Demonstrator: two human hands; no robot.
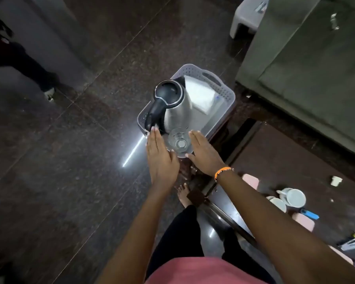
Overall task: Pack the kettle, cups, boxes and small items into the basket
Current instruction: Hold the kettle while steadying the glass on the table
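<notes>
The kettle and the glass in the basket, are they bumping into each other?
Cannot tell. In the head view the glass overlaps the bottom of the kettle inside the basket, so no gap or contact shows plainly.

Steel kettle point(175, 107) with black lid is standing upright in the grey basket point(226, 93), clear glass point(178, 141) sitting beside it, white box point(201, 95) behind, I think.
</notes>
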